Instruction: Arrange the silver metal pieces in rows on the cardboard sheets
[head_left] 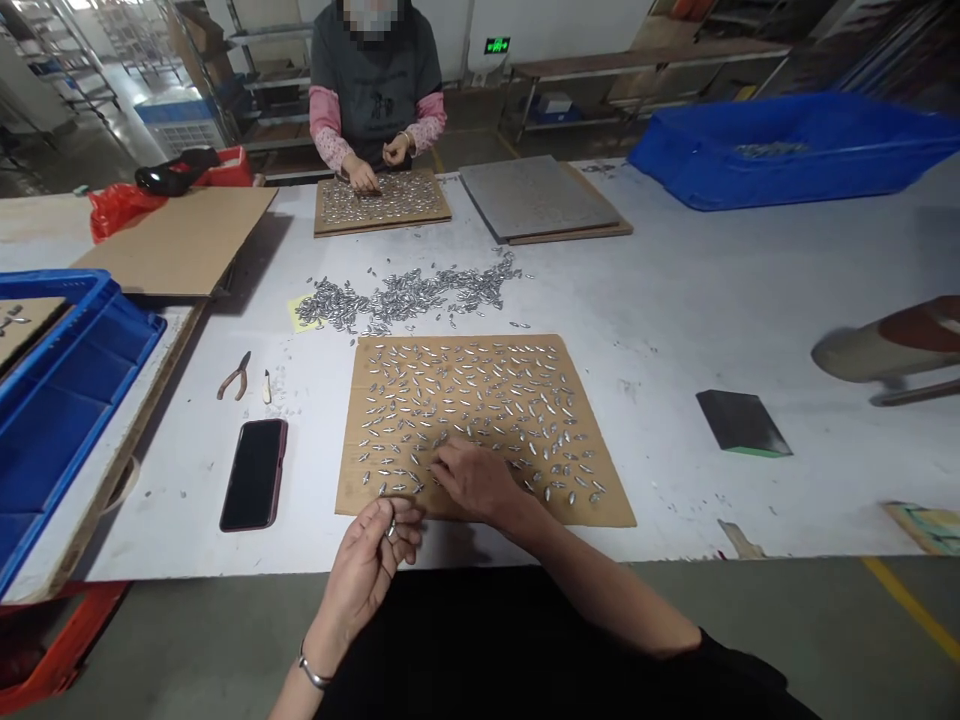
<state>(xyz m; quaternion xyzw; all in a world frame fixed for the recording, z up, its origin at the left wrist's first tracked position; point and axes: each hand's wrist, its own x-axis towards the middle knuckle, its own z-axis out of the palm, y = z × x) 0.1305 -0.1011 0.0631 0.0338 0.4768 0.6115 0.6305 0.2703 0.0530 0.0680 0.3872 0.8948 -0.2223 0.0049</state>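
Observation:
My left hand [373, 552] is half curled at the near left corner of a cardboard sheet [349, 498]. Its thumb and fingers close on a small silvery metal piece [391, 528] with pointed ends. Over the near middle of the sheet, my right hand [478, 482] reaches down with its fingertips pinched together; whatever they hold is hidden. Many similar metal pieces [450, 393] lie spaced in rough rows across the cardboard. Beyond its far edge, a loose heap [409, 297] of the same pieces spreads over the white table [675, 320].
Left of the sheet lie a phone [255, 475], pliers [235, 380] and a small pale tool [267, 387]. Blue bins [139, 330] stand at the left and far right. A co-worker [379, 95] handles another filled sheet [382, 228] opposite. A dark block [742, 422] sits at right.

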